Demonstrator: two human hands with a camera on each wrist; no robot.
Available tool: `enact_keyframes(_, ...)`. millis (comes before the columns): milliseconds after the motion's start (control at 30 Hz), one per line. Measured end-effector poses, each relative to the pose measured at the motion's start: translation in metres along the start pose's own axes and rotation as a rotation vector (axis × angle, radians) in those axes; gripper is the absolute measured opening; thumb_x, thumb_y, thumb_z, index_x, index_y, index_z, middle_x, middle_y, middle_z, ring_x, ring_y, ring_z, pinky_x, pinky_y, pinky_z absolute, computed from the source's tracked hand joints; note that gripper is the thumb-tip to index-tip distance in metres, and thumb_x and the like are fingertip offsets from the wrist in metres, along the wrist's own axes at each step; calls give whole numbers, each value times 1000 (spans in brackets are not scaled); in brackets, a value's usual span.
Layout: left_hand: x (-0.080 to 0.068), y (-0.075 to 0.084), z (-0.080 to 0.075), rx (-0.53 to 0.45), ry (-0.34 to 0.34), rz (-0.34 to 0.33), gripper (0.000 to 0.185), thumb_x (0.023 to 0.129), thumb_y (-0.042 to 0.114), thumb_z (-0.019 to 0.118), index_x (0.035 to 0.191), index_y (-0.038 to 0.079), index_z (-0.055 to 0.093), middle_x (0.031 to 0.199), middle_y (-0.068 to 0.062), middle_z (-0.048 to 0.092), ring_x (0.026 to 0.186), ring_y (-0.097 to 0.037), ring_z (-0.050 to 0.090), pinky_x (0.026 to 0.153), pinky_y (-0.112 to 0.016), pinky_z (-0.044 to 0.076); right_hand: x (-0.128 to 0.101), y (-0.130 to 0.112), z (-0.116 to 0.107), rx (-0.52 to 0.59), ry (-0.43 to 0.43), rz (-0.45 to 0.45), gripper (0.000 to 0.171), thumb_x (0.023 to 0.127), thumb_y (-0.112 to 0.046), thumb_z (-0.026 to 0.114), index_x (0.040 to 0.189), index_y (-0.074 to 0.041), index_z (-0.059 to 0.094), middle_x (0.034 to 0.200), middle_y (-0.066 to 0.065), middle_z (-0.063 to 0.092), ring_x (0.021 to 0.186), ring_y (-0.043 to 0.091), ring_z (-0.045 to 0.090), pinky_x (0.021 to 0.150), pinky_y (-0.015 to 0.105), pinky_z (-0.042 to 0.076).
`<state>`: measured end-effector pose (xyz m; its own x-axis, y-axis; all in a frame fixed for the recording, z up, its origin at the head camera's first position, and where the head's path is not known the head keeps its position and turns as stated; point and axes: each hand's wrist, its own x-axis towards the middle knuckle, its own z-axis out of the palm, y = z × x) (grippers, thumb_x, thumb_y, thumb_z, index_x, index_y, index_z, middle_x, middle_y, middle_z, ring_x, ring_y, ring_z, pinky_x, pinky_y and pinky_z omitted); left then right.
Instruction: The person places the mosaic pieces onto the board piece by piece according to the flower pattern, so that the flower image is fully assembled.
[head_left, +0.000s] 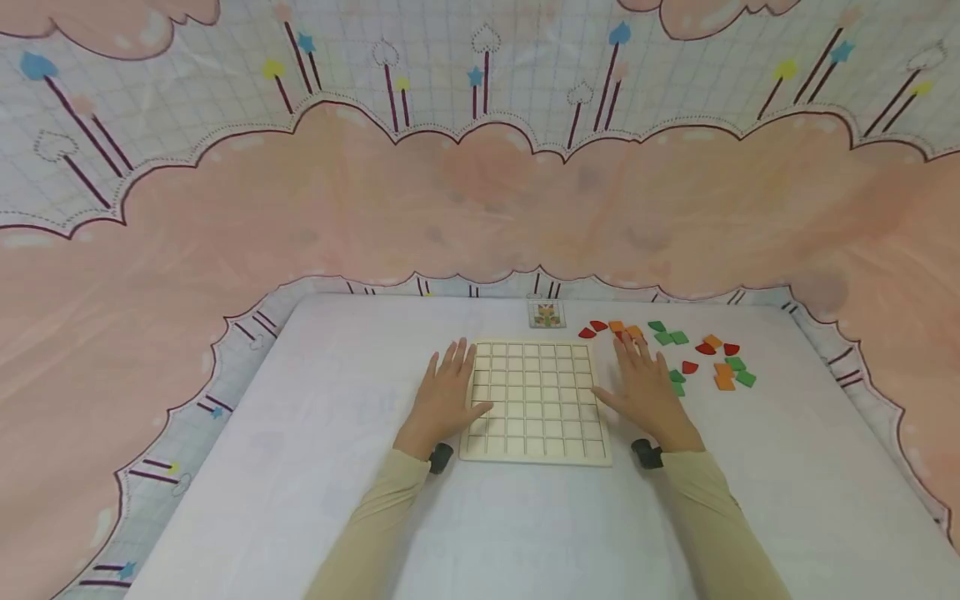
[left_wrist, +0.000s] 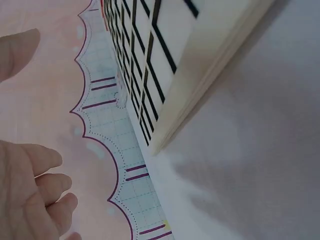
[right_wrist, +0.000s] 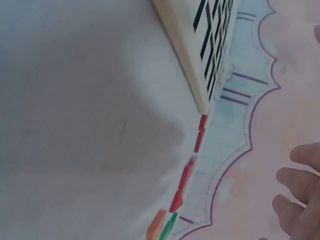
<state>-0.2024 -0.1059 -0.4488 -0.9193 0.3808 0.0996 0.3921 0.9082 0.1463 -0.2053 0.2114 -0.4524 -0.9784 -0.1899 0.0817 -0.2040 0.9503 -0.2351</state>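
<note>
Pale wood forms the square, gridded board point(head_left: 536, 396) between your left hand point(head_left: 442, 402) and right hand point(head_left: 649, 396), fingers loosely extended, gripping nothing; red wedges point(head_left: 689, 367) and flat orange squares point(head_left: 724, 383) lie rightward.

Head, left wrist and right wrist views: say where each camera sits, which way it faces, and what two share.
Head: on the person's head, facing forward and down at the grid board and loose pieces; left hand, right hand and sleeves show.
Left wrist: on that wrist, facing a board corner and patterned backdrop; left fingers show at the left edge.
Right wrist: on that wrist, facing a board corner and some pieces; right fingers show at the right edge.
Both wrist views share the board and backdrop.
</note>
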Motion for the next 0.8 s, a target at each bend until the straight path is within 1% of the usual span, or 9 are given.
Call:
enact_keyframes(100, -2, 0, 2, -4, -36, 24, 91, 85, 51, 60, 149, 1, 19, 157, -16, 15, 146, -31, 16, 120, -50, 13, -3, 9, 1, -6, -19, 19, 93, 85, -50, 59, 149, 3, 16, 155, 25, 16, 143, 44, 11, 113, 67, 8)
enact_keyframes(200, -4, 0, 4, 14, -78, 57, 90, 86, 52, 58, 150, 2, 18, 158, -15, 13, 147, -29, 13, 120, -48, 11, -5, 19, 0, -8, -31, 35, 94, 85, -49, 60, 149, 3, 15, 155, 25, 15, 143, 44, 11, 112, 67, 7)
enact_keyframes(300, -6, 0, 5, 53, -121, 101, 91, 86, 54, 57, 150, 3, 17, 158, -14, 13, 147, -28, 12, 121, -46, 11, -6, 30, -3, -2, -44, 46, 94, 85, -49, 60, 149, 3, 13, 155, 25, 13, 142, 45, 10, 112, 68, 7)
enact_keyframes(400, -9, 0, 5, 99, -157, 153, 91, 85, 55, 57, 150, 3, 19, 158, -13, 15, 147, -27, 14, 121, -45, 13, -5, 40, -11, 23, -56, 59, 93, 86, -46, 60, 149, 2, 12, 155, 25, 12, 142, 45, 9, 112, 68, 5)
enact_keyframes(500, -14, 0, 6, 142, -189, 200, 91, 84, 57, 58, 149, 4, 23, 158, -13, 17, 146, -26, 16, 120, -45, 15, -2, 48, -20, 58, -69, 66, 92, 86, -42, 62, 149, 2, 12, 155, 26, 12, 142, 45, 7, 112, 68, 3)
enact_keyframes(600, -19, -1, 7, 186, -217, 250, 91, 83, 59, 57, 149, 4, 24, 157, -12, 18, 146, -26, 19, 120, -44, 18, 2, 56, -29, 61, -82, 67, 91, 86, -41, 62, 149, 3, 13, 154, 27, 12, 142, 45, 7, 112, 67, 3)
enact_keyframes(633, -21, -2, 7, 185, -224, 264, 91, 83, 58, 58, 148, 3, 25, 157, -12, 20, 146, -26, 20, 120, -44, 19, 4, 59, -31, 62, -87, 64, 91, 87, -40, 62, 149, 3, 12, 154, 27, 11, 142, 45, 6, 112, 67, 3)
enact_keyframes(733, -26, -5, 8, 196, -247, 290, 90, 84, 58, 57, 148, 3, 26, 157, -12, 20, 146, -25, 20, 120, -43, 19, 11, 67, -37, 60, -103, 38, 91, 87, -39, 62, 149, 4, 11, 154, 28, 10, 142, 46, 7, 112, 67, 6)
enact_keyframes(800, -30, -10, 10, 189, -262, 293, 90, 84, 59, 57, 148, 4, 26, 157, -11, 20, 146, -24, 20, 120, -42, 18, 18, 72, -39, 84, -135, 42, 92, 87, -40, 62, 150, 2, 7, 154, 28, 8, 141, 47, 6, 111, 67, 7)
